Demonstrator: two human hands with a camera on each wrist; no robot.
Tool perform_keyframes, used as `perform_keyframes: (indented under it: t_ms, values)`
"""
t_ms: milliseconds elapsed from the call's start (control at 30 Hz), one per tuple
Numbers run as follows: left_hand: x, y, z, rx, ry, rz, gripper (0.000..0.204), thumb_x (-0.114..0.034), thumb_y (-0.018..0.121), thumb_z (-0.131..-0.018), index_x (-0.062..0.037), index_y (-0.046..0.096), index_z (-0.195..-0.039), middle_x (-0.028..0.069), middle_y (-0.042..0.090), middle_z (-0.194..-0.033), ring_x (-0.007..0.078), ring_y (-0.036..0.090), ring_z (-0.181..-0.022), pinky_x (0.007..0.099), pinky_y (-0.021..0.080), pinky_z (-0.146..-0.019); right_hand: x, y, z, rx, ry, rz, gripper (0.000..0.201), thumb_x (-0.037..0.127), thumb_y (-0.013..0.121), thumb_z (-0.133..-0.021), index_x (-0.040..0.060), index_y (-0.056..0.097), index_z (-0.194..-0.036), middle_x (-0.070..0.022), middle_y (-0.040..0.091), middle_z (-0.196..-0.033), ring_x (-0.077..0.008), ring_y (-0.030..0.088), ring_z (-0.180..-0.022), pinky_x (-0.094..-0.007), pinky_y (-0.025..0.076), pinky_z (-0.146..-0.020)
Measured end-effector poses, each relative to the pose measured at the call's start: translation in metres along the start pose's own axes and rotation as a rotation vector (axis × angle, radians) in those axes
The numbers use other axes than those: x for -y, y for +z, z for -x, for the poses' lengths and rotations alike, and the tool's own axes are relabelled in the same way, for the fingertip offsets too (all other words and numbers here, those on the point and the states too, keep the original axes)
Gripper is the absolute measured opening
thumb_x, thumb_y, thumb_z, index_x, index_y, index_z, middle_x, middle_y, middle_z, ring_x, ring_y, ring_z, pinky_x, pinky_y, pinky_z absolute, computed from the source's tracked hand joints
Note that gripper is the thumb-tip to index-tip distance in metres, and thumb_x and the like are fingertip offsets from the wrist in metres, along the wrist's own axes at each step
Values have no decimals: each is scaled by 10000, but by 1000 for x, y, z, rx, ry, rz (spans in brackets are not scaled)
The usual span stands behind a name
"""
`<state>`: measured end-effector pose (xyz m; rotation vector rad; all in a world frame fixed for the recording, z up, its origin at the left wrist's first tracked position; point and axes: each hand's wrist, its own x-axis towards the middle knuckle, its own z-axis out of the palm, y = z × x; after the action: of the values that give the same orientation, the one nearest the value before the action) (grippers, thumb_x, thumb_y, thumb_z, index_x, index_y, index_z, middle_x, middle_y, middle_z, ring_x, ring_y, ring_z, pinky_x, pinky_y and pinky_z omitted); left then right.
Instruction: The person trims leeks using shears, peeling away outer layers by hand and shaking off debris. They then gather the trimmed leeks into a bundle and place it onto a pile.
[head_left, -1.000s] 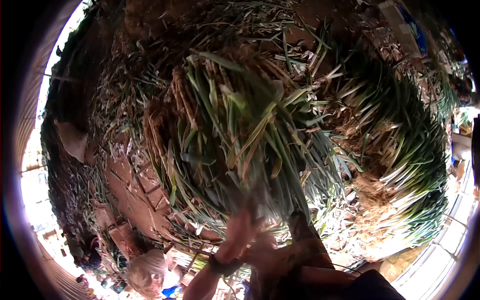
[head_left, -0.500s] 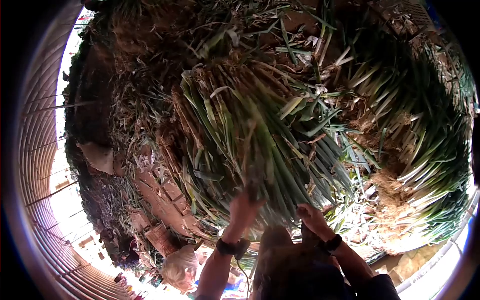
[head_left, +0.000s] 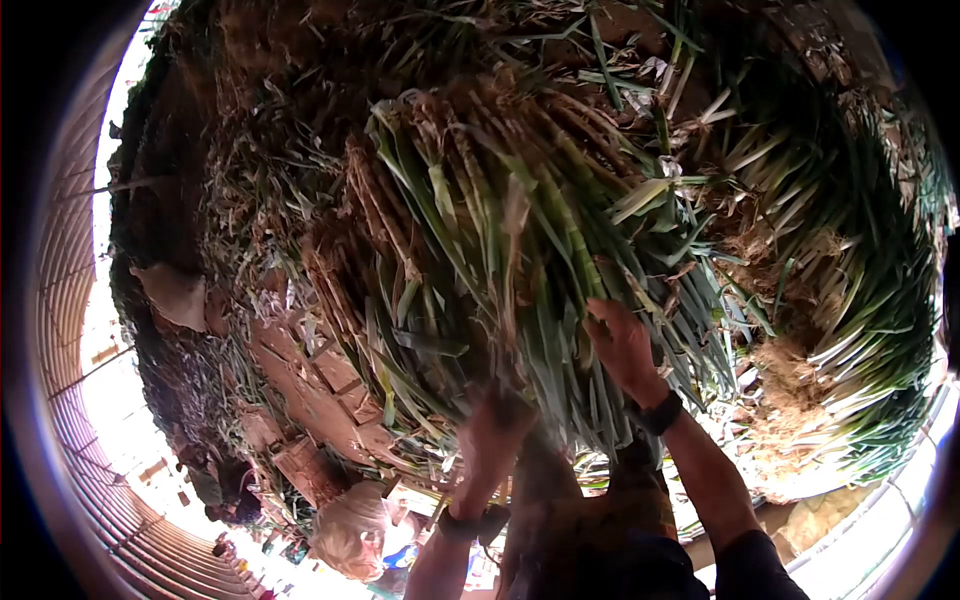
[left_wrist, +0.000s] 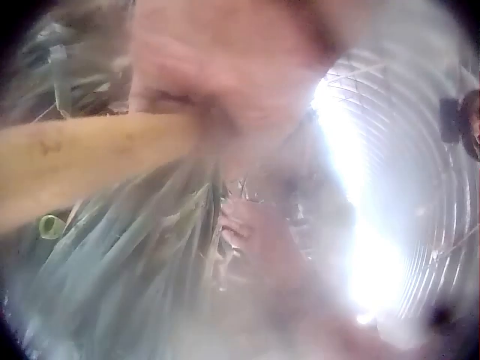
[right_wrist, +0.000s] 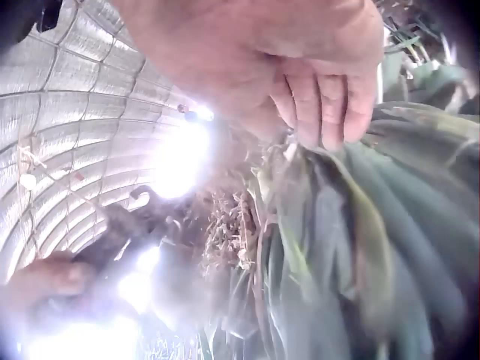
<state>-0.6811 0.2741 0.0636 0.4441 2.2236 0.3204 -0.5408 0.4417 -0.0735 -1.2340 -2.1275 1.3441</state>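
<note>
A large heap of long green onions point(head_left: 560, 240) fans out in front of the person, leaves toward the body. In the head view, the left hand point(head_left: 492, 435) is low at the near edge of the heap. It grips a pale wooden stick point(left_wrist: 90, 154), blurred where it runs up over the leaves in the head view; its far end is indistinct. The right hand point(head_left: 625, 350) reaches onto the green leaves, right of the left hand. In the right wrist view, its fingers point(right_wrist: 330, 105) bend down and touch the leaf tops point(right_wrist: 375, 202).
A long row of green onions with white stems point(head_left: 850, 330) and roots point(head_left: 785, 385) lies along the right. Leaf scraps cover the ground at left, beside a brown board point(head_left: 300, 365). A pale bag point(head_left: 355, 530) stands at lower left. Ribbed greenhouse sheeting point(head_left: 75, 330) curves at the left.
The right hand has moved from near the knees forward and up onto the leaves. The left hand stays low near the heap with the stick. The head view has shifted slightly.
</note>
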Motion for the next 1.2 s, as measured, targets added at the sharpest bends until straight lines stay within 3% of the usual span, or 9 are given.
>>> perform_keyframes:
  t_ms: [133, 333, 633, 767, 800, 1000, 1100, 1133, 1200]
  values:
    - [41, -22, 12, -164, 139, 39, 923, -226, 884, -742, 55, 403, -1478, 231, 637, -1180, 378, 660, -986, 432, 550, -834, 51, 44, -57, 98, -201, 171, 374, 258, 651, -929, 25, 618, -1220, -192, 685, -1089, -372, 644, -1021, -486, 493, -891]
    - [122, -60, 19, -193, 271, 79, 935, -284, 888, -732, 72, 419, -1459, 247, 644, -1154, 403, 654, -1003, 481, 532, -862, 64, 136, -127, 7, -180, 902, 606, 323, 771, -835, -13, 565, -1295, -165, 626, -1075, -321, 542, -1046, -475, 369, -917]
    - [202, -88, 24, -162, 253, 178, 931, -273, 889, -724, 62, 424, -1458, 258, 642, -1206, 395, 664, -1043, 450, 559, -845, 113, 213, -61, -54, -70, 758, 549, 203, 745, -680, -66, 559, -1121, -186, 627, -970, -360, 613, -924, -501, 443, -858]
    - [195, -113, 32, -71, 227, 155, 880, -226, 873, -744, 23, 437, -1466, 231, 687, -1115, 336, 709, -909, 387, 579, -726, 133, 193, 11, 43, 18, 584, 635, 223, 771, -680, -79, 525, -1180, -215, 644, -976, -367, 644, -833, -486, 488, -727]
    - [196, -114, 36, -58, 230, 156, 880, -226, 873, -744, 23, 437, -1466, 231, 687, -1115, 336, 709, -909, 387, 579, -726, 143, 176, 22, 189, 214, 610, 847, 281, 754, -767, -68, 381, -1442, -235, 599, -1216, -389, 583, -1099, -500, 395, -1002]
    - [147, -88, 65, 138, 379, 351, 760, -291, 838, -796, -46, 523, -1442, 142, 728, -902, 210, 701, -741, 347, 571, -663, 148, 94, 47, 198, 131, 784, 787, 227, 820, -722, -36, 457, -1369, -195, 616, -1170, -339, 580, -1072, -462, 406, -958]
    - [126, -52, 77, 141, 338, 183, 772, -305, 846, -786, -22, 528, -1430, 140, 731, -930, 224, 707, -757, 335, 575, -654, 147, 78, 62, 238, 112, 833, 789, 235, 835, -708, -39, 467, -1350, -178, 621, -1129, -324, 577, -1042, -453, 392, -969]
    - [137, -38, 74, -71, 810, 28, 785, -269, 856, -784, 16, 502, -1424, 155, 722, -950, 252, 709, -753, 350, 584, -641, 147, 75, 69, 235, 68, 849, 797, 236, 840, -701, -41, 467, -1349, -171, 622, -1111, -317, 575, -1029, -455, 382, -983]
    - [143, -10, 92, 79, 577, 188, 741, -233, 834, -775, 9, 508, -1395, 193, 639, -1125, 345, 621, -969, 419, 513, -817, 150, 71, 76, 268, 88, 811, 797, 231, 838, -702, -42, 464, -1350, -166, 619, -1105, -316, 572, -1028, -465, 370, -994]
